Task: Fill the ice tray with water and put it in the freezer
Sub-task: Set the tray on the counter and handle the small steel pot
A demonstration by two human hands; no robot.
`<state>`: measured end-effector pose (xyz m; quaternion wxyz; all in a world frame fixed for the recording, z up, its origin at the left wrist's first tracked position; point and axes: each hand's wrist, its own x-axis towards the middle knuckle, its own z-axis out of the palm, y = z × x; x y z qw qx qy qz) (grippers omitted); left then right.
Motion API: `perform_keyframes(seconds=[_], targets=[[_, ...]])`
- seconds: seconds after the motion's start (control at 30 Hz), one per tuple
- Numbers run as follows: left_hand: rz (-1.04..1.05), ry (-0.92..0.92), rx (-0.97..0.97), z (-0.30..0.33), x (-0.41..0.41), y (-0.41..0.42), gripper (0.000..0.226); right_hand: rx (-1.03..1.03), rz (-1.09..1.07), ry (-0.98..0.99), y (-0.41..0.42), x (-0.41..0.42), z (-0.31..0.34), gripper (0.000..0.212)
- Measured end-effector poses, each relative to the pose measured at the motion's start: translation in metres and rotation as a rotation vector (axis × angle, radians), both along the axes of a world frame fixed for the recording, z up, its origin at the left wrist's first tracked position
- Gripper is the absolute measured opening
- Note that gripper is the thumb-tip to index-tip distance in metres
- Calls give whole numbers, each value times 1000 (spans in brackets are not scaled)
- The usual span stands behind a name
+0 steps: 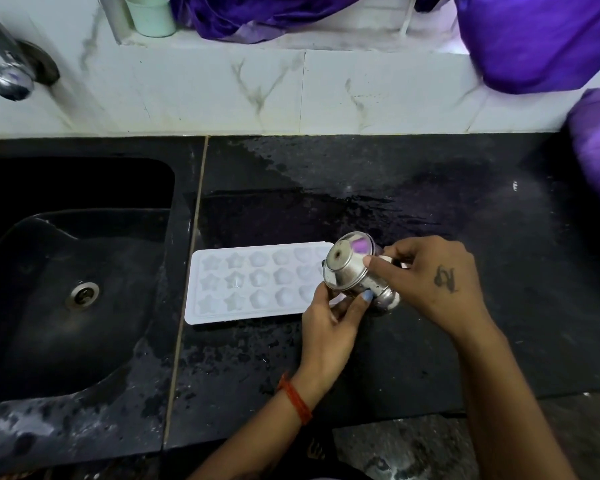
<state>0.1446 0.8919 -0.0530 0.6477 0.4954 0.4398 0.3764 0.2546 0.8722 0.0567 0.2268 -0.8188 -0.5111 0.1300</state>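
Note:
A white ice tray (250, 282) with star and flower shaped cells lies flat on the wet black counter (395, 202), just right of the sink. Over its right end both hands hold a small steel pot (347, 268), tipped on its side with its base facing the camera. My left hand (329, 320) grips the pot from below, thumb on its body. My right hand (433, 282) holds it from the right, fingers curled round it. The tray's right end is hidden behind the pot and hands.
A black sink (77, 271) with a steel drain (83, 294) fills the left side. A steel tap (9, 69) juts from the marble-tiled wall. A pale green cup (151, 15) stands on the ledge, with purple cloth (534, 39) along the top and right.

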Motion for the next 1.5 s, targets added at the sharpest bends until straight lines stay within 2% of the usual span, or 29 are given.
perform_keyframes(seconds=[0.13, 0.3, 0.43, 0.57, 0.73, 0.87, 1.0, 1.27, 1.43, 1.5], targets=[[17, 113, 89, 3, 0, 0, 51, 64, -30, 137, -5, 9, -9, 26], [8, 174, 141, 6, 2, 2, 56, 109, -96, 259, -10, 15, -14, 25], [-28, 109, 86, 6, 8, 1, 65, 122, -111, 197, -12, 16, -12, 24], [-50, 1, -28, 1, 14, -1, 65, 79, -76, 101, -13, 15, -7, 23], [-81, -58, -122, -4, 21, -5, 57, -8, -70, -11, -10, 16, -4, 24], [-92, -91, -155, -4, 22, -5, 37, -23, -64, -83, -8, 17, -5, 31], [-114, -117, -188, -1, 23, -5, 32, -35, -60, -128, -5, 18, -6, 33], [-69, -60, -149, -5, 25, -5, 36, -8, -59, -70, -8, 24, -14, 27], [-20, 56, -71, -3, 22, -6, 63, 40, -93, 70, -14, 26, -18, 21], [1, 96, -31, -1, 19, -6, 66, 71, -97, 105, -15, 26, -20, 23]])
